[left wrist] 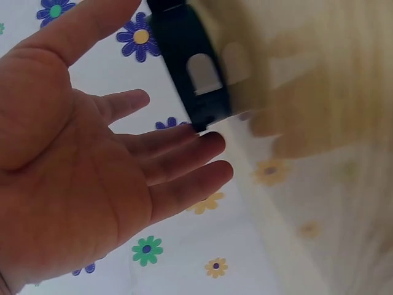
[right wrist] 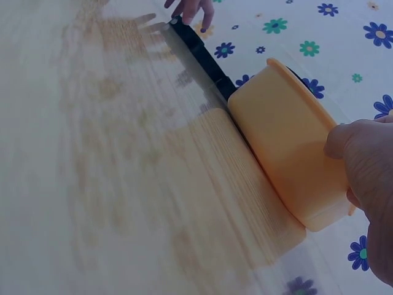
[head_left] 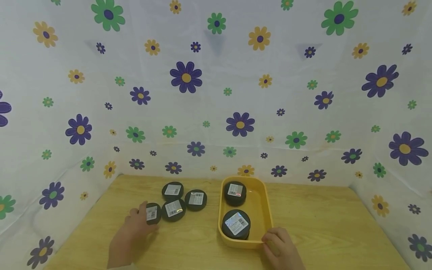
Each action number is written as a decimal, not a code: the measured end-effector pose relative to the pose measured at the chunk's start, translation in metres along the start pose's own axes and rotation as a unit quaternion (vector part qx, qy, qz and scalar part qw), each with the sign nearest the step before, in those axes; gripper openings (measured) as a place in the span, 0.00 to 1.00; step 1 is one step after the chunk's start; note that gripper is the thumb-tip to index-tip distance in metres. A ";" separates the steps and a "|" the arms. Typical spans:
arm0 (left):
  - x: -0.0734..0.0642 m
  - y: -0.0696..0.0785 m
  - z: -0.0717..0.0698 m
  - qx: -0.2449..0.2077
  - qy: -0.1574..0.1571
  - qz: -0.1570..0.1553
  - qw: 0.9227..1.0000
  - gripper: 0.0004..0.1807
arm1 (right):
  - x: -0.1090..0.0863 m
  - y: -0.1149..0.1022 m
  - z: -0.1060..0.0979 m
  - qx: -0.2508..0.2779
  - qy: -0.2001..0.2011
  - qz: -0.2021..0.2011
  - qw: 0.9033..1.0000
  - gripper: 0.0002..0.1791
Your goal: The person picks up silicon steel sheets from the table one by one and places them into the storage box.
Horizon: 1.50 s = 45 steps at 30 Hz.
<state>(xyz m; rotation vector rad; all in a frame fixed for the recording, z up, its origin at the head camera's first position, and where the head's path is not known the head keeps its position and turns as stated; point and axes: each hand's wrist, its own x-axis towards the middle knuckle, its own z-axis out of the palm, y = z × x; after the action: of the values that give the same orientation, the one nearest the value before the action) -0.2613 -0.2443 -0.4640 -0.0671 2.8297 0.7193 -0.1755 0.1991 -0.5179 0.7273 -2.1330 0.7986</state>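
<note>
On the left, my left hand [head_left: 132, 227] is at the leftmost black round disc [head_left: 153, 213], which carries a white label. Its fingers lie along the far side and the thumb along the near side. In the left wrist view, the left palm [left wrist: 73, 166] faces the black disc's edge [left wrist: 187, 61], fingers fairly straight. My right hand [head_left: 282, 249] holds the near right corner of a yellow box [head_left: 260, 206]; in the right wrist view, the thumb lies over the box's rim [right wrist: 307, 101]. Inside the box, labelled black discs [head_left: 235, 193] form two stacks along the left side.
More labelled black discs stand close together beside the left hand: one at the back [head_left: 173, 190], one in the middle [head_left: 173, 210] and one to the right [head_left: 196, 199]. A flowered cloth [head_left: 216, 101] surrounds the wooden table [head_left: 314, 221] at the back and sides.
</note>
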 end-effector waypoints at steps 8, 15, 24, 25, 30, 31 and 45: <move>0.000 -0.001 0.003 0.009 0.002 0.007 1.000 0.52 | 0.000 0.001 0.001 0.003 0.008 -0.010 1.000 0.19; -0.002 0.000 0.002 0.020 0.009 0.007 1.000 0.50 | -0.001 0.002 0.001 0.009 0.009 -0.009 1.000 0.19; -0.009 0.002 0.002 0.030 0.004 -0.008 1.000 0.48 | -0.003 0.003 0.003 0.006 0.011 -0.010 1.000 0.19; -0.010 0.002 0.002 0.030 0.003 -0.006 1.000 0.48 | -0.002 0.003 0.003 0.001 0.010 -0.007 1.000 0.19; -0.013 0.005 0.005 0.041 0.009 0.001 0.999 0.48 | -0.001 0.002 0.002 0.002 0.008 -0.007 1.000 0.19; -0.014 0.006 0.005 0.041 0.012 0.001 0.999 0.48 | -0.001 0.002 0.002 0.001 0.009 -0.008 1.000 0.19; -0.008 0.009 0.004 0.034 0.003 0.019 0.999 0.51 | -0.002 0.004 0.002 0.010 0.000 -0.002 1.000 0.18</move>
<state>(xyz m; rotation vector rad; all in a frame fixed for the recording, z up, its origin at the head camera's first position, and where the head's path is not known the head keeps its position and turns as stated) -0.2541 -0.2345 -0.4614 -0.0059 2.8657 0.6323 -0.1777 0.2007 -0.5222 0.7420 -2.1247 0.8181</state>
